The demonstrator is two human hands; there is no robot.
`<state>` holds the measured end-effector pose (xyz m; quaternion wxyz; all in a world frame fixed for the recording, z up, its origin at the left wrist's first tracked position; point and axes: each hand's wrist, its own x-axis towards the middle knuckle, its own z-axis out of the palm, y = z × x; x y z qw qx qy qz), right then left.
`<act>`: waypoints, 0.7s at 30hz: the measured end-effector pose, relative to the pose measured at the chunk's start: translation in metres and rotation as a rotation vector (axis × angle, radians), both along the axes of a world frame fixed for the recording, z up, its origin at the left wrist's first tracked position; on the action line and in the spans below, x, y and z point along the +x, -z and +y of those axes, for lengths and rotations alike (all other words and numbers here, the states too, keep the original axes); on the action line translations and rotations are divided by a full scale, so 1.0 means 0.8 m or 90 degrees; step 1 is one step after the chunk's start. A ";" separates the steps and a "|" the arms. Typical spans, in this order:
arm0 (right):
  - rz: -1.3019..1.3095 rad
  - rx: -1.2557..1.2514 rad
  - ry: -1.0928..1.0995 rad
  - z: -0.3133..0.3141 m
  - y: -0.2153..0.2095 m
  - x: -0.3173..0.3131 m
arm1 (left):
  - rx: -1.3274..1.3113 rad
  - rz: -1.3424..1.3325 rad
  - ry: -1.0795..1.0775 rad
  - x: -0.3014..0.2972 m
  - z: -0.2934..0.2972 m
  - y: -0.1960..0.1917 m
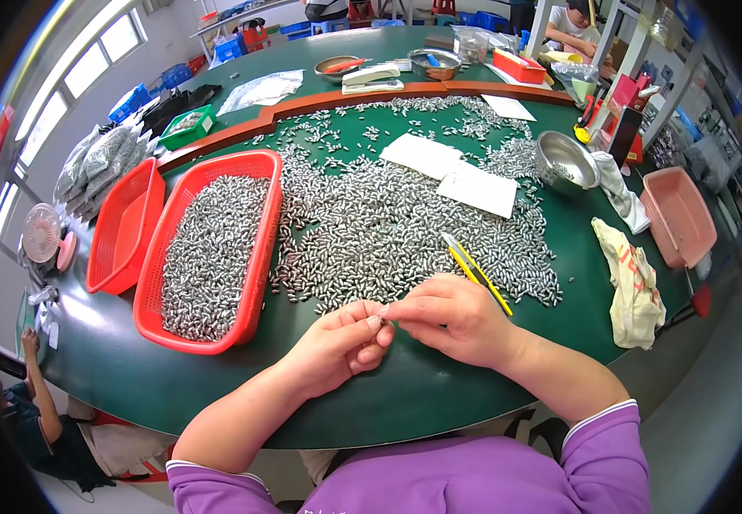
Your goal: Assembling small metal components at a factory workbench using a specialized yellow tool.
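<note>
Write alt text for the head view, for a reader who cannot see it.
A person's left hand and right hand meet at the fingertips over a green table; anything held there is too small to tell. Beyond lie scattered silvery pieces and a yellow cutter; a red basket of more stands left.

Pieces [371, 223] lie spread over the middle of the surface [225, 390], the left hand [341, 341] and right hand [461, 319] before them. A basket [150, 283] holding more pieces stands left, a second basket [122, 230] left of that. Two cards [478, 189] lie on the pieces, toward the back right. A knife [481, 277] lies just beyond the right hand. A bowl [562, 147] stands right of the pieces, a cloth [632, 287] nearer the front. Behind runs a ledge [320, 104], a stapler [373, 79] beyond.
</note>
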<state>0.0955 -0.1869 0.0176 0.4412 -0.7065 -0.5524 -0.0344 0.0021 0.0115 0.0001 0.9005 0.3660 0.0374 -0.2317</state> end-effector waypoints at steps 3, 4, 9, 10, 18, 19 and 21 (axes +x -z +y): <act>-0.038 0.007 0.044 -0.001 0.005 0.005 | -0.031 -0.019 0.012 0.001 0.000 0.001; -0.039 0.006 0.045 -0.001 0.006 0.007 | -0.032 -0.021 0.013 0.001 0.000 0.001; 0.081 0.020 0.058 -0.003 0.004 0.004 | -0.031 -0.042 -0.001 0.002 0.000 0.002; 0.081 0.019 0.058 -0.003 0.003 0.001 | -0.032 -0.043 -0.001 0.002 0.000 0.002; 0.351 0.018 -0.022 -0.003 0.003 0.001 | 0.037 -0.028 -0.032 0.000 -0.003 -0.002; 0.281 0.026 -0.015 -0.002 0.004 0.001 | 0.062 -0.014 -0.025 -0.001 -0.005 -0.006; 0.223 0.019 -0.005 -0.001 0.005 -0.001 | 0.131 -0.006 -0.008 -0.001 -0.010 -0.011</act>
